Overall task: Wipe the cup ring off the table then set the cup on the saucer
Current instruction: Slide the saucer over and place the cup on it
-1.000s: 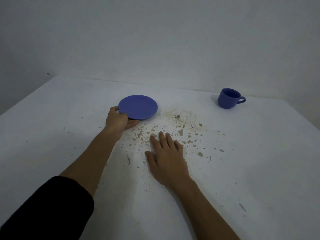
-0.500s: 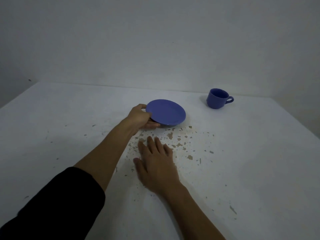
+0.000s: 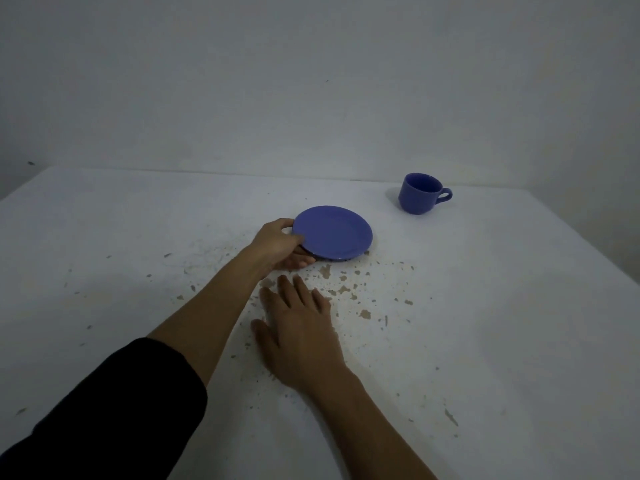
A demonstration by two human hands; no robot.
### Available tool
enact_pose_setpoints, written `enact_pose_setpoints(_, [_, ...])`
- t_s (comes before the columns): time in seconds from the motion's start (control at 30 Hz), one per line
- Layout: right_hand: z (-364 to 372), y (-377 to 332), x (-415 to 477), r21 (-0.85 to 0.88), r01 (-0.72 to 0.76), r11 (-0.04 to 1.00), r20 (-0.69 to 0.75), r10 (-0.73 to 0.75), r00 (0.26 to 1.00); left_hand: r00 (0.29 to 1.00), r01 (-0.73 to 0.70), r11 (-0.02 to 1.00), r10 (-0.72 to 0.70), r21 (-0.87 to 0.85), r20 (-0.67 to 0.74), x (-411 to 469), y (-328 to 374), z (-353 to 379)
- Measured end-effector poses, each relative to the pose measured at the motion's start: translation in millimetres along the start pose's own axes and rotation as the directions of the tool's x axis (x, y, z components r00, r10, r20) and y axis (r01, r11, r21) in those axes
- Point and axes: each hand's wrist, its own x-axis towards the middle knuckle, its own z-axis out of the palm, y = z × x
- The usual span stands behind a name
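Note:
My left hand point(image 3: 278, 245) grips the left rim of a blue saucer point(image 3: 334, 233), which sits tilted a little above the white table point(image 3: 502, 323) near its middle. A blue cup point(image 3: 419, 194) stands upright at the back right, handle pointing right, well apart from both hands. My right hand point(image 3: 299, 329) lies flat, palm down, fingers spread, on the table just in front of the saucer. Brown flecks point(image 3: 346, 289) speckle the surface around my right hand and below the saucer. No cloth is visible.
A plain grey wall point(image 3: 311, 81) rises right behind the table's far edge. The table's right edge point(image 3: 588, 244) slants away past the cup. A few stray marks point(image 3: 450, 417) dot the near right surface.
My left hand has carried the saucer to the right, closer to the cup and over the flecked patch. My right hand has stayed flat on the table.

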Motion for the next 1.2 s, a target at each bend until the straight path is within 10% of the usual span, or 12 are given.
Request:
enact_pose_setpoints(0.17, [-11, 8, 0, 0.314, -0.11, 0.943, -0.253, 0.195, 0.948, 0.99, -0.029, 0.992, 0.046, 0.125, -0.136, -8, -1, -3])
enact_pose_setpoints(0.3, [-27, 36, 5, 0.383, -0.289, 0.877, -0.304, 0.416, 0.857, 0.86, -0.236, 0.889, 0.379, 0.393, -0.342, -31, -19, 3])
enact_pose_setpoints(0.67, [-76, 146, 58, 0.538, -0.481, 0.693, -0.404, 0.712, 0.574, 0.727, -0.502, 0.499, 0.686, 0.707, 0.031, -90, -74, 53])
enact_pose_setpoints(1.2, [-123, 272, 150, 0.818, -0.415, 0.399, -0.225, 0.885, 0.408, 0.71, -0.474, 0.427, 0.702, 0.77, 0.048, -79, -80, 59])
